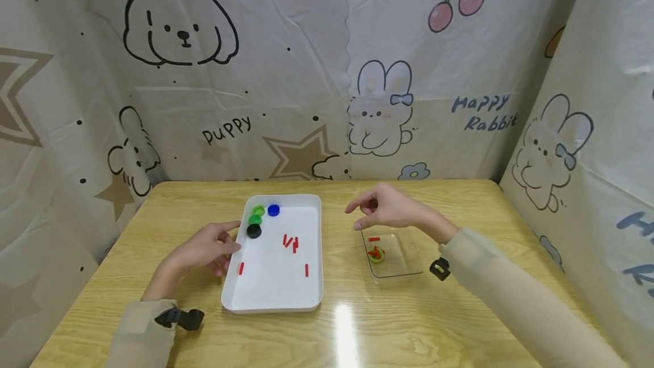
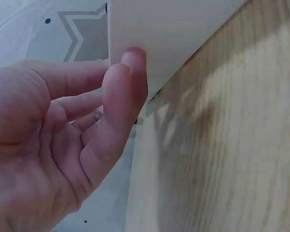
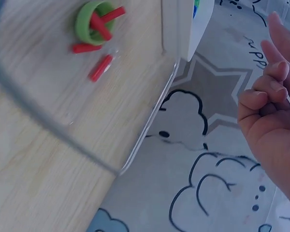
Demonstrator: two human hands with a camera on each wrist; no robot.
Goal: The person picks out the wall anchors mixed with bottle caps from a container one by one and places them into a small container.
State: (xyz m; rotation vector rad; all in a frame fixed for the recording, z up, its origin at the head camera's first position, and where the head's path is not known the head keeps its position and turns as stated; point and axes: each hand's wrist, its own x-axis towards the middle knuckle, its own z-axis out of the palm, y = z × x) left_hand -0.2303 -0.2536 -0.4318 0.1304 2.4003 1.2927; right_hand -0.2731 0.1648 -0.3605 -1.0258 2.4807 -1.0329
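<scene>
My left hand (image 1: 204, 249) is at the left side of a white tray (image 1: 271, 291), its fingertips touching the outer wall in the left wrist view. My right hand (image 1: 388, 207) hovers over the far left corner of a clear plastic box (image 1: 403, 275). Its thumb and index finger are apart with nothing between them, and the other fingers are curled in. Inside the box lies a light green ring-shaped cap (image 3: 81, 23) with several short red sticks (image 3: 101, 68) in and around it. The tray holds more red sticks (image 1: 295, 246), mostly grouped at its middle right.
At the tray's far left are a light green cap (image 1: 258, 209), a green cap (image 1: 255, 220), a black cap (image 1: 254, 231) and a blue cap (image 1: 273, 210). Tray and box stand apart on a wooden table (image 1: 434, 322). Printed curtains (image 1: 306, 72) enclose its back and sides.
</scene>
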